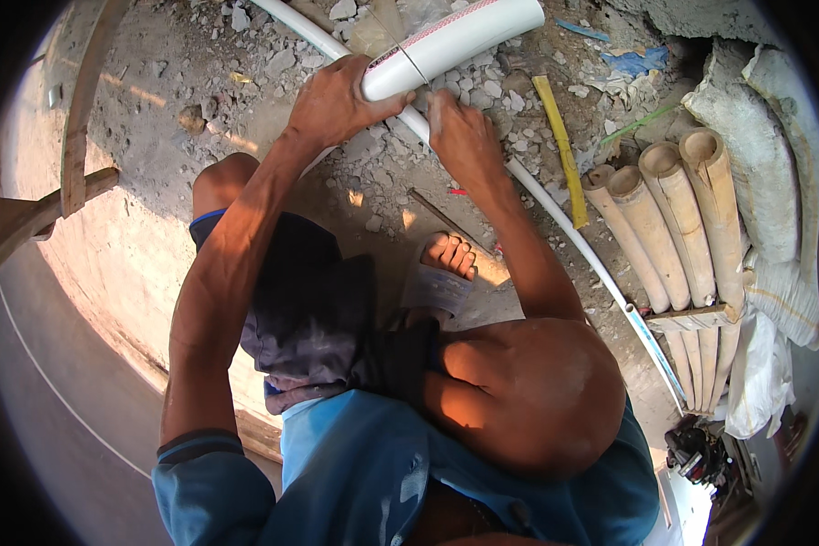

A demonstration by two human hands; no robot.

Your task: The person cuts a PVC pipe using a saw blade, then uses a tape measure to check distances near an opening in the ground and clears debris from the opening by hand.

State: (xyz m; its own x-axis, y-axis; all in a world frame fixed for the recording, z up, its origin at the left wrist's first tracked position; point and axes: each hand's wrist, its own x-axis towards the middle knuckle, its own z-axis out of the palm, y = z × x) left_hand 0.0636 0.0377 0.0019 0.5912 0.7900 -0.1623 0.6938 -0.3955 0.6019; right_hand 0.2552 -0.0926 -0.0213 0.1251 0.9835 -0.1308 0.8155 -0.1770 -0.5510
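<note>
Gripping a wide white pipe near its open end over rubble, left hand wrapped tight, right hand pinching a thin wire or blade across it; steady, square strokes likely serve best.

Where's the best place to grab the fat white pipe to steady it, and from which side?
Grip the fat white pipe on its round body just behind the near cut end, from above, palm wrapped over, as the left hand does. It lies slanted across the thin pipe on rubble, so it could roll.
</note>
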